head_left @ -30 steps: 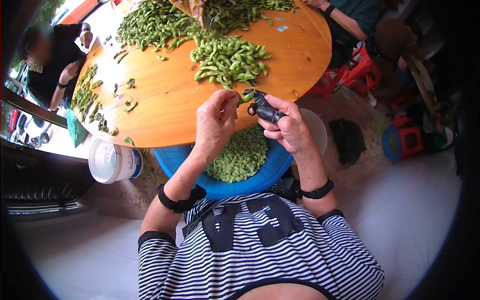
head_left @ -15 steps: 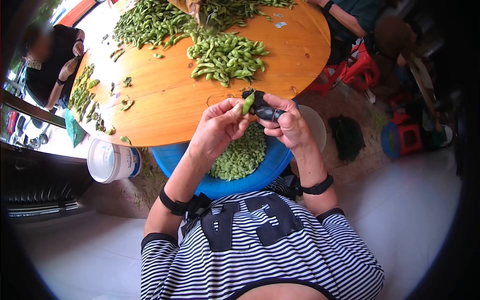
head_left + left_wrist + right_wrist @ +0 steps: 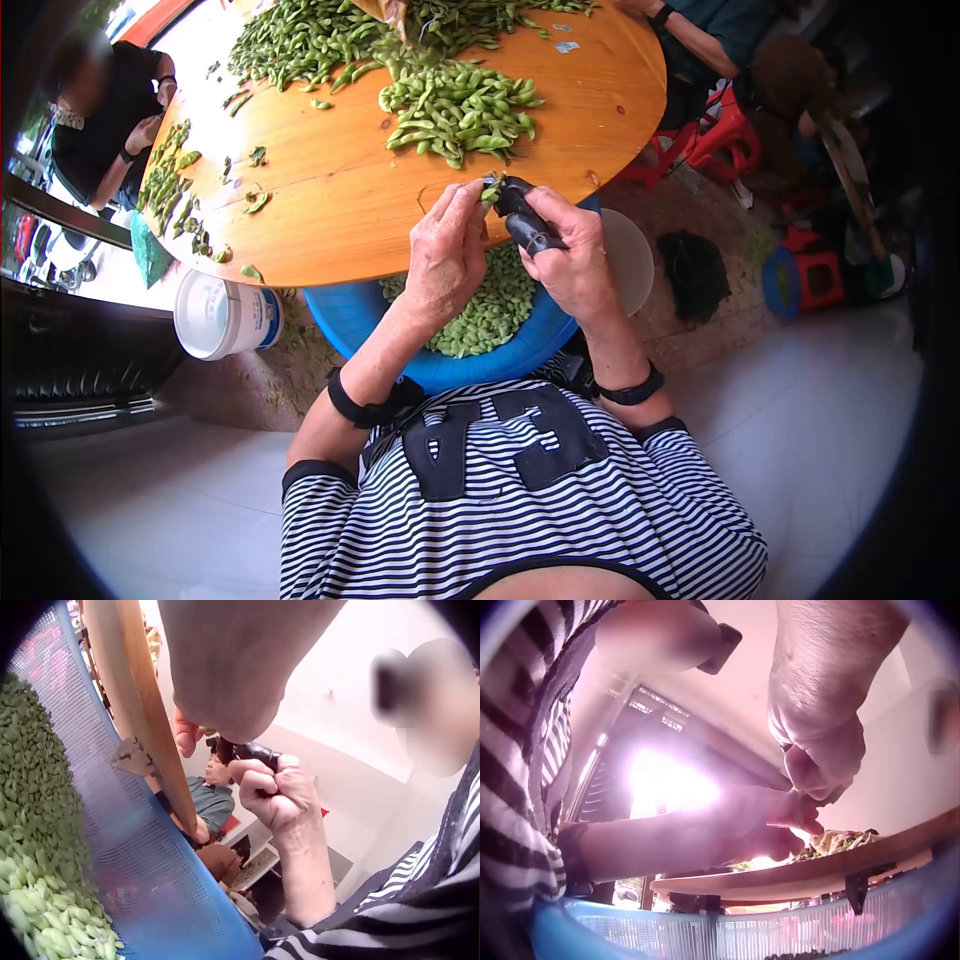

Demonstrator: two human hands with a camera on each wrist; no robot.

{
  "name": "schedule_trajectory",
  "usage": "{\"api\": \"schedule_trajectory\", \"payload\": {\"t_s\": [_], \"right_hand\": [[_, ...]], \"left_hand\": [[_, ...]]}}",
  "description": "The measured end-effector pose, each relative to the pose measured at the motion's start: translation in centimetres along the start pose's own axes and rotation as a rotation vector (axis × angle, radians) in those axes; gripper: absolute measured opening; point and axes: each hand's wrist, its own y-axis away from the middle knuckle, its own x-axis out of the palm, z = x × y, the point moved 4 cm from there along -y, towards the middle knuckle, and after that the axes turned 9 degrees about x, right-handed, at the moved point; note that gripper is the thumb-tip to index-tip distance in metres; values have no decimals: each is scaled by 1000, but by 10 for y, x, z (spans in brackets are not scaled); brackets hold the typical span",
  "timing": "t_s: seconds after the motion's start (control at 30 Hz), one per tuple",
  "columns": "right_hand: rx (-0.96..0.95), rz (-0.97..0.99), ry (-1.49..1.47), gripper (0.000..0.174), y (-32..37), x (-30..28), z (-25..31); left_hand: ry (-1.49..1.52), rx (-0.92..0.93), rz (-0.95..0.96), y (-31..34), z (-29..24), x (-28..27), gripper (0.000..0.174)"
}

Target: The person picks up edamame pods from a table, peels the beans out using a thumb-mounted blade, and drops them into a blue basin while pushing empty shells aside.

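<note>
In the head view my left hand (image 3: 446, 252) pinches a small green pod (image 3: 491, 194) at its fingertips, above the table's near edge. Close beside it, my right hand (image 3: 578, 258) has black wrapping (image 3: 530, 228) on its thumb or fingers; exactly which is unclear. The black-covered tips touch or nearly touch the pod. Below the hands, a blue basket (image 3: 440, 375) holds shelled green beans (image 3: 480, 318). A pile of pods (image 3: 460, 110) lies on the wooden table (image 3: 330, 225) just beyond. In the left wrist view the right hand (image 3: 289, 799) has its fingers curled.
More pods (image 3: 300, 50) are heaped at the table's far side, with scattered ones (image 3: 170, 190) at the left. A white bucket (image 3: 225, 315) stands left of the basket, a pale container (image 3: 628, 262) right of it. People sit at both sides; red stools (image 3: 725, 140) stand at right.
Over the last second, the pod was turned upright between the hands, then became mostly hidden by the left fingers. The left hand has rotated with its back facing up; both hands stay close together.
</note>
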Motion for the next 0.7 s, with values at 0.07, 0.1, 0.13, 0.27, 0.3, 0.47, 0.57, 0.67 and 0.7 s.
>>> {"api": "schedule_trajectory", "payload": {"t_s": [0.07, 0.1, 0.13, 0.27, 0.3, 0.47, 0.57, 0.67, 0.7], "right_hand": [[29, -20, -17, 33, -1, -2, 0], [89, 21, -109, 32, -2, -1, -2], [150, 62, -202, 32, -3, 0, -3], [324, 342, -590, 33, -17, -6, -25], [324, 343, -591, 33, -19, -9, -26], [268, 447, -502, 34, -21, -13, -33], [-309, -3, 338, 35, -11, -3, 1], [-316, -75, 489, 33, 0, 7, 12], [-372, -111, 552, 31, 2, 11, 14]], "left_hand": [[95, -127, 31, -1, 6, 2, 14], [186, -256, 62, 0, 12, 3, 14], [186, -256, 62, -1, 13, -1, 14], [476, -605, 274, -1, 21, -9, 22], [615, -703, 294, 1, 21, -8, 23], [920, -831, 342, 4, 31, -12, 20], [796, -675, 379, 3, 27, -5, 20], [915, -709, 272, 6, 27, 3, 19], [963, -702, 185, 6, 29, 5, 18]]}}
